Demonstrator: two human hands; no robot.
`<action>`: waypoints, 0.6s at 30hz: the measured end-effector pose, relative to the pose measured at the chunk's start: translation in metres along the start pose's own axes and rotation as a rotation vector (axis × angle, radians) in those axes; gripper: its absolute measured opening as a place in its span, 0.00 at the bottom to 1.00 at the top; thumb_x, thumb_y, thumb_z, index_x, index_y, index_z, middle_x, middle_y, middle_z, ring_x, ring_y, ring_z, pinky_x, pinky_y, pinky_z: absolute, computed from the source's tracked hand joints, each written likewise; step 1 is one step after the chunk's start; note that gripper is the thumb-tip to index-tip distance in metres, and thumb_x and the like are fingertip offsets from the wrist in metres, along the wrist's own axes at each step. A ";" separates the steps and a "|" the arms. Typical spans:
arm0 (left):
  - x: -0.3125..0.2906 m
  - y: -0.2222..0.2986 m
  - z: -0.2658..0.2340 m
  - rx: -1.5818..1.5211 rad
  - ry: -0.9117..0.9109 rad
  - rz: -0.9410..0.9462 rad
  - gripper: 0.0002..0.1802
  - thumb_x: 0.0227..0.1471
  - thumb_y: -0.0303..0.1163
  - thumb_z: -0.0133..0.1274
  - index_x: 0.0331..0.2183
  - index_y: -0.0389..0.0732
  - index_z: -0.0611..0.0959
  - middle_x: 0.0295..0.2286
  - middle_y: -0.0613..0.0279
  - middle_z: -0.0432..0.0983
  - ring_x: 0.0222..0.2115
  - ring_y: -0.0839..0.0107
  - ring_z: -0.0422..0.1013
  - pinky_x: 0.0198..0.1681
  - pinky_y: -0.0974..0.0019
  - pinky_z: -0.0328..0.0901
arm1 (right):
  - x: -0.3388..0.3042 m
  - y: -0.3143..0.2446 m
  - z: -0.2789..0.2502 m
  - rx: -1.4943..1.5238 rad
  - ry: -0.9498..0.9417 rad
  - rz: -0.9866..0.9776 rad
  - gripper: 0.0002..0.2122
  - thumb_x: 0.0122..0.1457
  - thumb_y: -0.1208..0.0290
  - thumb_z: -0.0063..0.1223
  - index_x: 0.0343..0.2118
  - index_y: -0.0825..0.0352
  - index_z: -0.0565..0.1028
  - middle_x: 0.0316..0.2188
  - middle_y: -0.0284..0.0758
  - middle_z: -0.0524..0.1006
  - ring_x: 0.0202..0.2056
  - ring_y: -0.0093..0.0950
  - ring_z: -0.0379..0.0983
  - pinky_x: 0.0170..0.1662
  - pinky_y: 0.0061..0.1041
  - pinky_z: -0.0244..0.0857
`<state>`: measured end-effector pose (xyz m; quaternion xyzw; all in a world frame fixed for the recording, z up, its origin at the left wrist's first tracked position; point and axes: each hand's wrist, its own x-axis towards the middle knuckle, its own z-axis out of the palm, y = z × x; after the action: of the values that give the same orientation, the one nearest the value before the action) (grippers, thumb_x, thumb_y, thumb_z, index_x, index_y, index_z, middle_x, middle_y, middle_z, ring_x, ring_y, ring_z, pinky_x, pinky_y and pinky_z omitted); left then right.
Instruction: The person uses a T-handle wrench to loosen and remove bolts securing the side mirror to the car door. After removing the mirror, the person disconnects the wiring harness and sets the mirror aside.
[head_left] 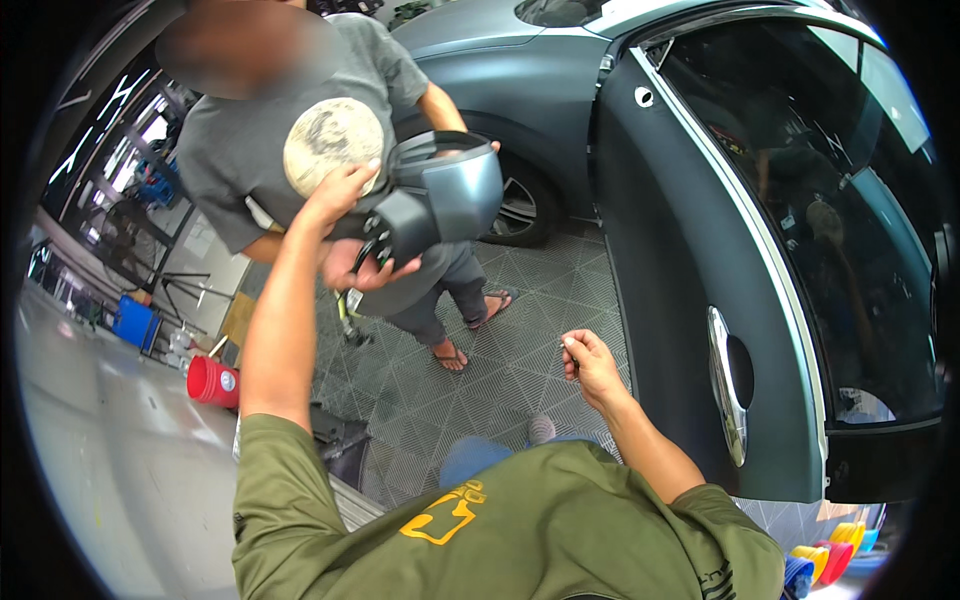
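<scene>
A car's side mirror (462, 192), with a blue-grey cap and a black base, is held up by a co-worker in front of me. One co-worker's hand (372, 268) supports the base from below; the other is at its far side. My left hand (342, 192) reaches to the near-left side of the mirror, its fingers drawn together close to the base and the dark cable or bolts there. Whether it grips anything is hidden. My right hand (592, 368) is pinched, apart from the mirror, over the floor; a tiny glint shows at its fingertips, too small to name.
To the right stands a dark car door (690, 250) with a chrome handle (728, 385) and a small hole near its top corner. The car's front wheel (520, 205) is behind the co-worker. A red bucket (212, 381) stands left, near a silver panel (130, 430). Grey tiles (520, 380) cover the floor.
</scene>
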<state>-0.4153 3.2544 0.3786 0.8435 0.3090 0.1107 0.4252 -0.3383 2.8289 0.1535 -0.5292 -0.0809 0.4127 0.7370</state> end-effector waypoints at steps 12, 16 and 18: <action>0.048 -0.060 0.048 -0.987 -1.274 -0.374 0.50 0.46 0.65 0.49 0.55 0.31 0.64 0.51 0.41 0.65 0.50 0.53 0.67 0.51 0.50 0.63 | 0.220 -0.088 0.124 0.405 0.295 -0.409 0.07 0.61 0.69 0.47 0.38 0.66 0.69 0.26 0.28 0.69 0.25 0.16 0.64 0.32 0.18 0.63; 0.027 -0.064 0.065 -1.133 -1.249 -0.545 0.41 0.46 0.52 0.58 0.53 0.33 0.66 0.46 0.42 0.69 0.46 0.52 0.70 0.46 0.46 0.67 | 0.225 -0.097 0.137 0.317 0.418 -0.457 0.07 0.61 0.71 0.48 0.38 0.67 0.69 0.28 0.28 0.70 0.30 0.16 0.65 0.34 0.17 0.63; 0.022 -0.061 0.074 -1.153 -1.129 -0.543 0.39 0.46 0.49 0.59 0.52 0.32 0.67 0.45 0.42 0.71 0.43 0.52 0.71 0.45 0.47 0.68 | 0.223 -0.099 0.134 0.193 0.477 -0.564 0.07 0.60 0.72 0.48 0.38 0.68 0.69 0.29 0.28 0.70 0.30 0.16 0.65 0.34 0.15 0.62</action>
<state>-0.3911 3.2470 0.2829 0.3204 0.1376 -0.2925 0.8905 -0.2168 3.0698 0.2240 -0.4954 -0.0102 0.0646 0.8662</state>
